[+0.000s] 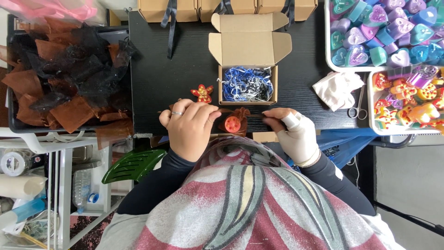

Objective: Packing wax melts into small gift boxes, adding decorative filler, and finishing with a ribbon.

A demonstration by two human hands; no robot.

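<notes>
At the near edge of the black tabletop (185, 69), the left hand (189, 125) and the gloved right hand (296, 132) each pinch an end of the dark drawstring of a small brown organza pouch (233, 121), an orange piece already inside. It looks close to cinched. The open cardboard box (249, 65), lined with blue and white shred, holds no pouch yet, and a red-and-yellow figure (202, 93) lies unpacked just beside it.

Left hand (189, 127) covers part of the small brown pouch (233, 121); the grip of its fingertips cannot be told. Right hand (296, 134) fingertips likewise hidden. Tray of heart shapes (329, 46) cut off at top edge.
</notes>
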